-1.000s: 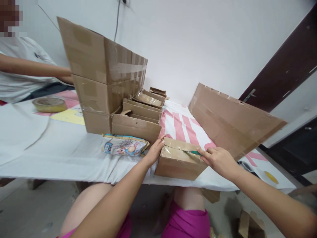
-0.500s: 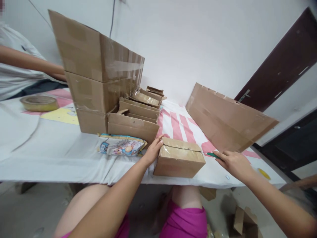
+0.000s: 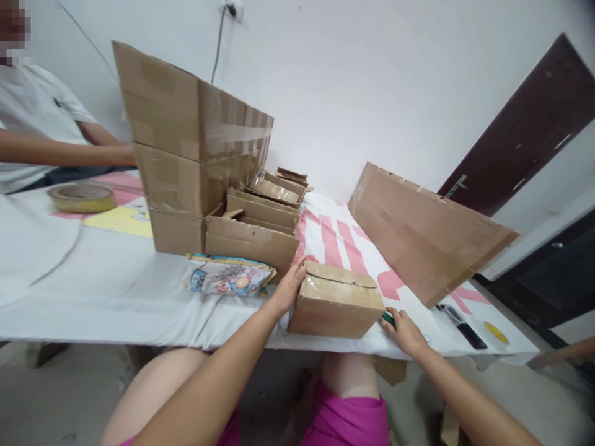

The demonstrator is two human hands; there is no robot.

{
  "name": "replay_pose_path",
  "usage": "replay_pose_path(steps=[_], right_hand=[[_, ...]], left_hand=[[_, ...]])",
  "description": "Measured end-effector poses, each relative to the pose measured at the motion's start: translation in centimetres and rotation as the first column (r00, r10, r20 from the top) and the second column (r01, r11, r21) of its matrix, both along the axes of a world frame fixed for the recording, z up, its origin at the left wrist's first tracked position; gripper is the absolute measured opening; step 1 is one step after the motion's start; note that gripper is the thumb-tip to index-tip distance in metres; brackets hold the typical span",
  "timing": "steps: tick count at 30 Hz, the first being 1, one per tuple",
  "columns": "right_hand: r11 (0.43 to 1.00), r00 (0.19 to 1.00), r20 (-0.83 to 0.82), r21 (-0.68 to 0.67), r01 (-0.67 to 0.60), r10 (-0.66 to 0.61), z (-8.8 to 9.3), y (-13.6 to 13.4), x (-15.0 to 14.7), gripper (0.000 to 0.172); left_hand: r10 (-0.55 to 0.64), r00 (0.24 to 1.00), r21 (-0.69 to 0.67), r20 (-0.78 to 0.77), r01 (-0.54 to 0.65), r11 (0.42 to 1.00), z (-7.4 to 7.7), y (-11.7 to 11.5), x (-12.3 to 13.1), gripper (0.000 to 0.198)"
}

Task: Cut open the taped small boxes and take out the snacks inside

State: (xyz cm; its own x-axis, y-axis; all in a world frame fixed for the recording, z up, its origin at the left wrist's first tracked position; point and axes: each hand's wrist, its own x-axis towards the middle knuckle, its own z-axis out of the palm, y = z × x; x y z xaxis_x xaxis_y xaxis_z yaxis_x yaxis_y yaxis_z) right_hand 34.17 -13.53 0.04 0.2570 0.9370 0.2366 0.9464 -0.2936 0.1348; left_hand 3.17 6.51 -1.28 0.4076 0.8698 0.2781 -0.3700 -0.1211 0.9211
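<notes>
A small taped cardboard box (image 3: 337,310) sits near the table's front edge, a dark slit running along the seam of its top. My left hand (image 3: 290,288) steadies it, fingers against its left side and upper corner. In my right hand (image 3: 403,331) is a slim green-handled knife (image 3: 388,319), held close by the box's right end; its tip is hidden or too small to make out. Left of the box lies a printed plastic packet (image 3: 232,276), just in front of several open cardboard boxes (image 3: 251,238).
Stacked cardboard boxes (image 3: 174,148) rise on the left, with a tape roll (image 3: 82,197) beyond. A large cardboard sheet (image 3: 427,229) stands at right. Near it lie a black-handled tool (image 3: 465,328) and a yellow object (image 3: 497,332). Another person (image 3: 51,124) sits at far left.
My right hand has moved left and toward me with the green knife, up to the box's right end. The black-handled tool now shows. My left hand stays on the box.
</notes>
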Motion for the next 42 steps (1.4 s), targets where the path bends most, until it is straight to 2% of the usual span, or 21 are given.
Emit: replay_pose_path(steps=[3,5,7,11,14,17,20,23,26,31,34,39,42], right_hand=[[0.999,0.997,-0.059,-0.003,-0.05,0.05,-1.4,0.9,-0.6,0.025],[0.996,0.992,-0.093,0.014,-0.088,0.089,-0.9,1.6,-0.4,0.021],[0.991,0.985,-0.117,0.068,-0.119,0.126,0.6,2.5,0.1,0.019],[0.956,0.969,-0.142,0.246,-0.162,0.201,5.3,4.8,-0.2,0.03],[0.917,0.941,-0.156,0.318,-0.24,0.3,8.2,6.3,-3.1,0.03],[0.866,0.866,-0.2,0.318,-0.385,0.459,9.7,7.4,-7.7,0.021],[0.846,0.826,-0.238,0.31,-0.435,0.512,9.9,8.5,-11.5,0.015],[0.876,0.866,-0.219,0.298,-0.38,0.45,9.7,9.6,-13.2,0.014],[0.885,0.856,-0.267,0.286,-0.369,0.443,9.5,10.2,-13.1,0.012],[0.795,0.736,-0.301,0.2,-0.572,0.606,9.7,10.4,-12.2,0.027],[0.767,0.702,-0.318,0.174,-0.617,0.637,10.1,10.3,-12.0,0.028],[0.72,0.665,-0.286,0.177,-0.671,0.69,10.6,10.2,-11.8,0.023],[0.725,0.677,-0.266,0.173,-0.667,0.686,10.7,10.2,-11.6,0.018]], left_hand=[[0.017,1.0,0.049,0.02,-0.018,0.999,0.3,-0.3,-0.3,0.079],[0.041,0.999,0.092,0.015,-0.042,0.995,0.6,-0.6,-0.6,0.075],[0.083,0.997,0.118,-0.007,-0.082,0.99,1.0,-0.8,-0.8,0.066],[0.138,0.99,0.116,-0.026,-0.134,0.984,1.2,-0.7,-0.8,0.043],[0.116,0.993,0.091,-0.001,-0.115,0.989,1.2,-0.5,-0.8,0.037],[0.099,0.995,0.092,0.006,-0.099,0.991,1.3,-0.4,-0.8,0.034],[0.081,0.997,0.102,0.01,-0.082,0.991,1.5,-0.5,-0.9,0.032],[0.066,0.998,0.115,0.016,-0.068,0.991,1.6,-0.6,-1.1,0.032],[0.057,0.998,0.123,0.025,-0.06,0.991,1.6,-0.6,-1.3,0.033],[0.039,0.999,0.133,0.035,-0.043,0.99,1.5,-0.5,-1.1,0.028],[0.035,0.999,0.137,0.039,-0.041,0.99,1.4,-0.4,-1.0,0.025],[0.038,0.998,0.14,0.044,-0.044,0.989,1.4,-0.4,-0.9,0.026],[0.04,0.998,0.14,0.044,-0.046,0.989,1.4,-0.4,-0.9,0.027]])
